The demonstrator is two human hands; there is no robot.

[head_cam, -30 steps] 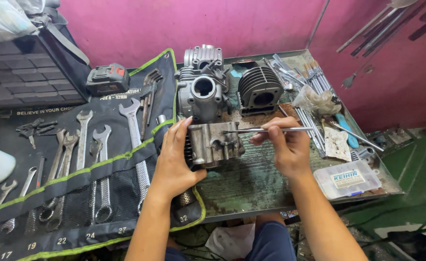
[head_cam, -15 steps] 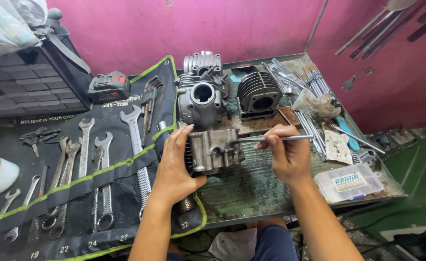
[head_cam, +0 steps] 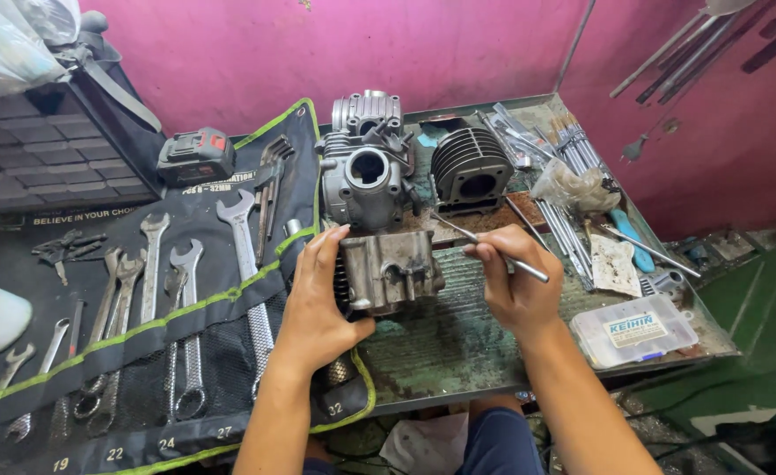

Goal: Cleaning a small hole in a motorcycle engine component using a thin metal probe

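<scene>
The left hand [head_cam: 318, 303] wrapped its grip round the side of the grey engine head [head_cam: 390, 271], fingers up on its top edge, steadying it on the green tabletop [head_cam: 441, 347]. The right hand [head_cam: 516, 281] pinched a thin metal rod [head_cam: 489, 248] tight, tip aimed toward the head's top. Left of it, the tool roll [head_cam: 142, 352] carried spanners [head_cam: 155, 264] in its pockets (sizes hard to tell). Near the right edge sat a lidded clear plastic box [head_cam: 633, 330], contents hidden.

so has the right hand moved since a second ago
Yes. The right hand and its thin metal tool drew back from the engine part, toward the plastic box.
</scene>
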